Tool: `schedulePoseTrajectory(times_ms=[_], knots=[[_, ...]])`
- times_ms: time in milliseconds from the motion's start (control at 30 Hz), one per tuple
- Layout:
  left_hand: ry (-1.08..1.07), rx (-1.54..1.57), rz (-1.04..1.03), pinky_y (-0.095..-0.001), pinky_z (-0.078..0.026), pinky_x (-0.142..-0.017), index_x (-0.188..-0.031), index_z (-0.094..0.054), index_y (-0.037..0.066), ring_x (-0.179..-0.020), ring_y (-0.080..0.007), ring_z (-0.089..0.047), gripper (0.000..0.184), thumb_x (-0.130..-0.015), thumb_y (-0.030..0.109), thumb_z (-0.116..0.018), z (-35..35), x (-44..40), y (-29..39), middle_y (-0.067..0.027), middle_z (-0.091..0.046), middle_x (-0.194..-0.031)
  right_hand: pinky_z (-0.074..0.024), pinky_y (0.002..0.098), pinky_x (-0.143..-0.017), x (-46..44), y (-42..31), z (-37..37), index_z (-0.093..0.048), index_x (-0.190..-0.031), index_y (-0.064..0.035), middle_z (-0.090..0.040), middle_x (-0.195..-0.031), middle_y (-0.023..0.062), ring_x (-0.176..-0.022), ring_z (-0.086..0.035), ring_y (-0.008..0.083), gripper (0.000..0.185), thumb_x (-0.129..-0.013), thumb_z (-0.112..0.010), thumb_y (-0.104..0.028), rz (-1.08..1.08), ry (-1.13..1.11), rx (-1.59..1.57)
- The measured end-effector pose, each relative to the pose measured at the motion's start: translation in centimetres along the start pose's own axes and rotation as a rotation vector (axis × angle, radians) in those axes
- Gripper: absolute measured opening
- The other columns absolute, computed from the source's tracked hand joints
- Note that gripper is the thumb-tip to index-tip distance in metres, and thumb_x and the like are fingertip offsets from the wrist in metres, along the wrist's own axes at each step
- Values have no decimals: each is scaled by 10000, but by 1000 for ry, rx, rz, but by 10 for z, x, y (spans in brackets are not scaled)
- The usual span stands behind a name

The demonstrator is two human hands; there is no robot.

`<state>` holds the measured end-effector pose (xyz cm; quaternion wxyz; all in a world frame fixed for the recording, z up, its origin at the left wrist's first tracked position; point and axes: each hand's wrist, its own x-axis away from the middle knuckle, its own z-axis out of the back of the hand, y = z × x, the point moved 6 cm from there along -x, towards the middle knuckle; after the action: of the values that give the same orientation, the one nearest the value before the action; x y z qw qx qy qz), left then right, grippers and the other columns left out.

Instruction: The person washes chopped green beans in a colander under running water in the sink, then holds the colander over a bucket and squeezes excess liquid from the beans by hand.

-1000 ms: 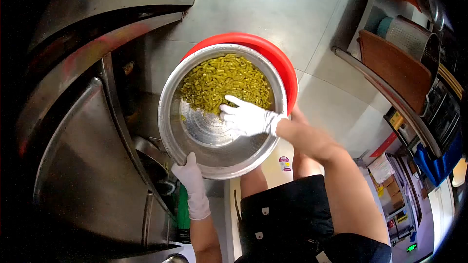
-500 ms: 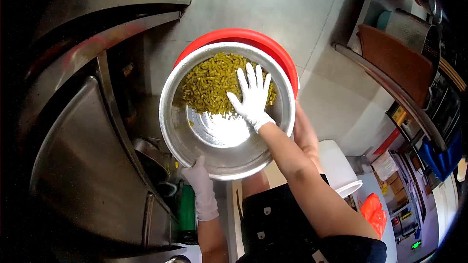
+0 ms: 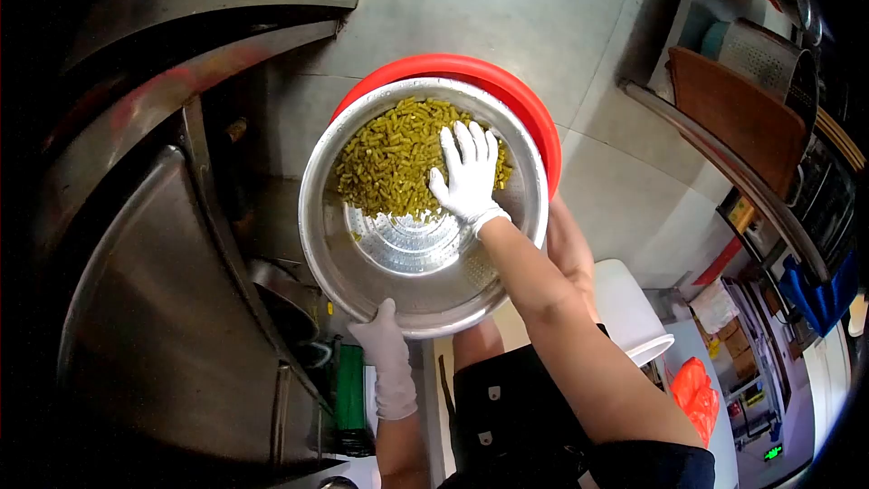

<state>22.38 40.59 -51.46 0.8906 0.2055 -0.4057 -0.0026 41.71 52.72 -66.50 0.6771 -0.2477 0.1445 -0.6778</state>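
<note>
A wide metal basin (image 3: 421, 312) is tilted over a red tub (image 3: 536, 118), whose rim shows behind it. Chopped green pieces, resembling cut green beans (image 3: 389, 158), lie heaped on the basin's far side. My left hand (image 3: 385, 344), in a white glove, grips the near-left rim with the thumb on top; its other fingers are hidden below. My gloved right hand (image 3: 469, 172) rests palm down on the right part of the heap, fingers stretched and slightly bent. A few wet bits cling to the bare basin bottom.
At left stand metal shelves and a steel counter (image 3: 154, 299). A white bucket (image 3: 629, 308) is right of my legs, near a red plastic bag (image 3: 694, 398). A rack with a metal rail (image 3: 724, 158) and a brown board (image 3: 738, 113) lines the right side.
My right hand's fingers have curled a little and drawn closer together on the green pieces. The basin, red tub and left hand have shifted slightly right in view.
</note>
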Motion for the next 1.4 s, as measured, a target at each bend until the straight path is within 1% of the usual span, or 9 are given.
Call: schedulePoseTrajectory(times_ms=[100, 133, 233, 433, 533, 633, 733, 1333, 1400], knots=[[19, -19, -6, -327, -427, -890, -1143, -437, -127, -990, -238, -553, 456, -745, -11, -627, -4, 2, -4, -187, -534, -1141, -202, 558, -1049, 0, 9, 4, -480, -1267, -56, -435, -1286, 196, -1222, -348, 390, 639, -697, -602, -318, 7, 34, 8], [-51, -23, 30, -336, -406, -949, -1212, -405, -125, -1080, -272, -525, 529, -720, -95, -597, -8, 1, -1, -204, -483, -1235, -202, 556, -1050, 0, 11, 6, -474, -1273, -60, -433, -1286, 193, -1224, -340, 384, 641, -697, -602, -311, -7, 26, 19], [-101, 17, -10, -337, -393, -964, -1200, -411, -129, -1094, -275, -516, 522, -716, -95, -605, -9, 2, 4, -206, -486, -1237, -201, 556, -1050, 0, 9, 1, -469, -1278, -62, -425, -1294, 191, -1226, -336, 380, 645, -697, -600, -311, -3, 10, 2], [47, -112, 4, -340, -378, -977, -1241, -355, -127, -1117, -276, -493, 579, -728, -70, -616, -5, 20, 12, -206, -462, -1258, -206, 557, -1050, 0, 7, -4, -467, -1281, -67, -423, -1288, 184, -1224, -341, 377, 647, -692, -596, -301, 25, 34, -46], [-20, -78, -57, -319, -401, -924, -1143, -396, -171, -1042, -252, -519, 479, -755, -13, -628, -3, 17, 11, -220, -502, -1177, -210, 558, -1048, -2, 6, -2, -469, -1277, -63, -426, -1282, 183, -1219, -344, 378, 645, -687, -597, -290, 35, 56, -56], [114, -70, -20, -317, -401, -922, -1143, -404, -167, -1039, -248, -518, 475, -762, -7, -638, 3, 22, 5, -216, -504, -1177, -213, 557, -1047, 0, 3, -4, -471, -1273, -62, -426, -1277, 180, -1217, -345, 378, 641, -684, -597, -279, 43, 55, -92], [35, -54, 11, -339, -369, -985, -1258, -309, -127, -1116, -264, -482, 609, -737, -70, -620, -2, 21, 5, -202, -442, -1267, -216, 556, -1046, -2, 8, -3, -469, -1274, -65, -415, -1291, 179, -1224, -339, 376, 647, -676, -601, -274, 40, 65, -100], [55, -96, -28, -332, -364, -989, -1271, -300, -99, -1138, -257, -463, 629, -734, -84, -628, 0, 18, 7, -187, -430, -1287, -221, 557, -1043, -6, 8, -5, -472, -1272, -66, -412, -1302, 176, -1227, -339, 372, 648, -671, -594, -275, 46, 69, -130], [34, -93, -70, -326, -390, -952, -1237, -345, -121, -1088, -253, -493, 573, -751, -50, -641, 2, 11, 6, -197, -462, -1247, -223, 556, -1043, -7, 6, -10, -473, -1269, -65, -413, -1302, 175, -1226, -341, 373, 647, -670, -594, -274, 48, 63, -127]])
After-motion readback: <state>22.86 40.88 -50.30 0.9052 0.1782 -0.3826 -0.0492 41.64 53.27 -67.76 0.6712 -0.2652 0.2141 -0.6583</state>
